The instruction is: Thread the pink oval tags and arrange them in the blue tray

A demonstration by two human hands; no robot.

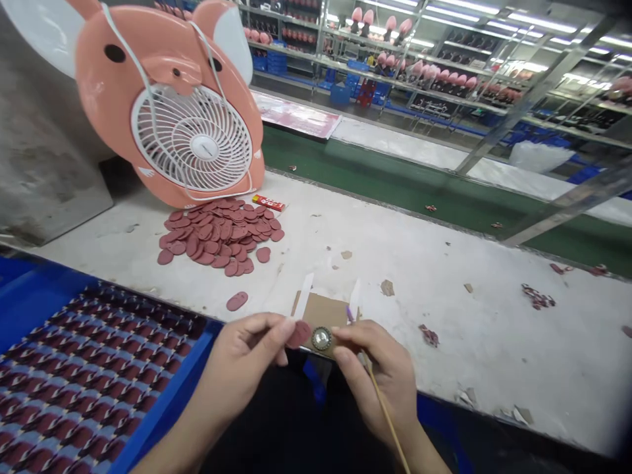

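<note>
My left hand [251, 345] is closed, pinching a flat maroon oval disc [299, 334] between thumb and fingers. My right hand [378, 362] is closed too, with a thin yellowish stick [382, 398] running through it and down towards the wrist. A small purple tip [350, 314] shows above these fingers; whether it belongs to the stick I cannot tell. At the right fingertips is a round ornament [322, 338] with a dark beaded rim and shiny centre, next to the disc. Behind both hands lies a brown cardboard piece [323, 309] with white strips [303, 296] at its sides.
A heap of maroon ovals [222, 234] lies on the white worktable [345, 224], with a single oval [237, 301] nearer me. A pink pig-shaped fan [170, 99] stands behind the heap. At left is a blue tray [162, 408] of maroon pieces. Scraps [538, 297] dot the right side.
</note>
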